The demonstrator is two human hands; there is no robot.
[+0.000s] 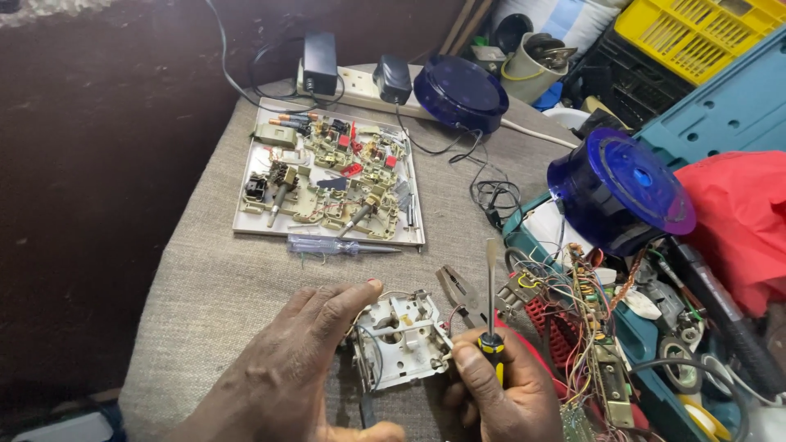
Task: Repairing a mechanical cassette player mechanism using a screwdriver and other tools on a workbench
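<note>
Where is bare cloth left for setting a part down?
Bare cloth lies left of the left hand, below the parts tray; another strip between tray and blue dome. The right side, around the wire bundle, is crowded.

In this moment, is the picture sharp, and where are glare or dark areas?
Head view: hands, white mechanism and screwdriver are sharp; glare shines on the blue plastic dome; the left side beyond the grey cloth is dark; shadows are soft.

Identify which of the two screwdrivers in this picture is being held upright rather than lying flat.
The yellow-and-black-handled screwdriver, gripped in the right hand with its blade pointing up. The clear-handled screwdriver lies flat on the cloth by the tray.
</note>
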